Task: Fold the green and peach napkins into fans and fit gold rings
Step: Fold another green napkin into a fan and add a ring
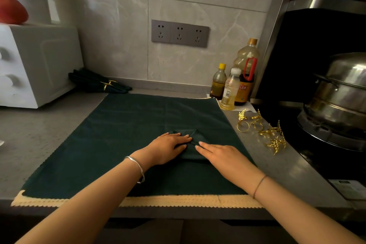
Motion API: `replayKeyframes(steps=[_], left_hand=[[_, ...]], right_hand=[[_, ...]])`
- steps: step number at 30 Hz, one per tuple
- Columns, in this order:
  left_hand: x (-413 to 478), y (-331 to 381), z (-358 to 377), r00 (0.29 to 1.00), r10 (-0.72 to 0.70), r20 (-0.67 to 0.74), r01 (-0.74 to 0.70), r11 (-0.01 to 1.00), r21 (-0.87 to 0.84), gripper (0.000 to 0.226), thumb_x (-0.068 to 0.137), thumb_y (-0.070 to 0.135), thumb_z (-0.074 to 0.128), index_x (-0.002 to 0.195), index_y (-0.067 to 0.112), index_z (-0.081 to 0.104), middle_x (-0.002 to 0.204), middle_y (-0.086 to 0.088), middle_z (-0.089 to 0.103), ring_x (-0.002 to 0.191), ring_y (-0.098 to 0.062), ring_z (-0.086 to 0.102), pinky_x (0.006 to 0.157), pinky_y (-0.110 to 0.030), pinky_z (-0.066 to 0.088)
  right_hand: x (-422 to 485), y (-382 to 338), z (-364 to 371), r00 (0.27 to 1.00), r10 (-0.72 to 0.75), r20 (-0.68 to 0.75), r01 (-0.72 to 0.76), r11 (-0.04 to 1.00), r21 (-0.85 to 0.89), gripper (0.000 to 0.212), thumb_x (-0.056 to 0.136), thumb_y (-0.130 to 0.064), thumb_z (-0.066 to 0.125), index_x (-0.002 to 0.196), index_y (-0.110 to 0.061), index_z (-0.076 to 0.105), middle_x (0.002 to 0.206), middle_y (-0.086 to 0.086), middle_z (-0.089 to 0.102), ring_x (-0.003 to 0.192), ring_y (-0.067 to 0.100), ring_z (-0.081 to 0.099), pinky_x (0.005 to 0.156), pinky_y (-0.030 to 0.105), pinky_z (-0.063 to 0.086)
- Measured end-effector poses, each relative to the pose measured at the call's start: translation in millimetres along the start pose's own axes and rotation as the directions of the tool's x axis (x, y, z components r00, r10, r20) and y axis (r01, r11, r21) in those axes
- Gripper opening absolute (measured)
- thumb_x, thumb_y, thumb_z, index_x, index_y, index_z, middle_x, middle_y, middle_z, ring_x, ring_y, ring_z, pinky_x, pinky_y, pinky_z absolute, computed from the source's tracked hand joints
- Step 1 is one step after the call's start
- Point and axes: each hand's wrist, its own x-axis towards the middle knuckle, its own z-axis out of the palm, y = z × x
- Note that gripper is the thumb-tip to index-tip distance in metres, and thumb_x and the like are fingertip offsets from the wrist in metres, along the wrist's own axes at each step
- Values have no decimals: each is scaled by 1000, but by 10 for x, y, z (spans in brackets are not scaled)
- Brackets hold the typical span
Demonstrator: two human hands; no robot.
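Observation:
A dark green napkin (192,144), folded into a narrow band, lies in the middle of a larger green cloth (128,134) spread on the counter. My left hand (168,147) presses flat on its left side, fingers straight. My right hand (219,153) lies flat on its right side, fingertips on the fold. A peach napkin (178,201) shows as a scalloped strip under the green cloth at the front edge. Several gold leaf rings (263,129) lie on the counter to the right. Green napkins (99,82) fitted with gold rings lie at the back left.
A white appliance (35,65) stands at the left. Three bottles (233,85) stand at the back right beside the wall. A steel pot (340,97) sits on the black stove at the right. The counter's front edge runs just below the peach strip.

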Motion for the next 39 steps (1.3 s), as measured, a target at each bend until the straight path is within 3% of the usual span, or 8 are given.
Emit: replayKeyframes(steps=[8,12,17,20,22,28,35,39], left_hand=[[-39,57,-20,999,-39,-5,38,997,-71,43,103,32,29,147,30,31,153,12,27,144,-9,16,117,-31,6],[-175,104,-78,977,1,-214,-29,991,-129,47,102,40,26,148,28,23,155,12,21,145,-6,9,116,-26,-2],[-550,166,-299,850,173,-497,-219,975,-35,69,91,62,27,149,33,5,156,21,1,143,3,-7,116,-19,-8],[-704,149,-363,832,340,-439,-237,932,273,79,90,64,35,152,25,6,159,12,1,145,-4,-8,118,-27,-9],[-760,123,-351,880,385,-278,-249,872,420,87,86,72,35,152,27,0,158,13,-5,144,-4,-15,117,-29,-14],[-774,37,-143,981,191,-42,-167,931,324,88,84,75,35,150,34,-7,156,18,-8,138,6,-19,108,-17,-20],[-673,35,-10,995,97,15,-98,993,61,71,91,61,39,151,35,12,155,19,12,134,11,1,118,-21,-2],[-650,54,-21,995,96,22,-97,989,115,70,92,62,36,151,33,13,156,18,12,142,2,5,112,-17,-3]], right_hand=[[52,-14,79,983,96,-157,-77,989,125,55,96,-5,41,146,-24,30,149,-3,38,132,14,42,106,28,36],[31,144,29,938,262,-228,-160,909,386,47,95,-9,48,136,-31,47,136,-5,53,123,13,51,102,25,39],[118,269,-202,909,414,-56,-123,394,911,20,90,-11,59,108,-14,66,88,-14,65,80,-8,60,70,10,45],[164,252,-379,928,289,237,-246,-7,969,23,87,-9,63,109,-16,62,112,4,67,92,9,63,77,15,48],[203,229,-418,899,177,401,-384,-121,915,42,86,-8,63,126,-10,49,122,12,59,87,11,59,82,21,48],[428,200,-290,812,-126,569,-578,-39,815,23,85,-14,63,107,-10,65,100,9,70,89,20,67,79,28,54],[449,274,-207,816,-84,571,-566,78,820,18,88,-18,63,104,-10,64,105,10,67,96,22,64,78,26,53],[358,344,-177,909,154,387,-416,335,845,21,87,-29,64,108,-23,66,107,-2,66,100,12,61,79,21,52]])
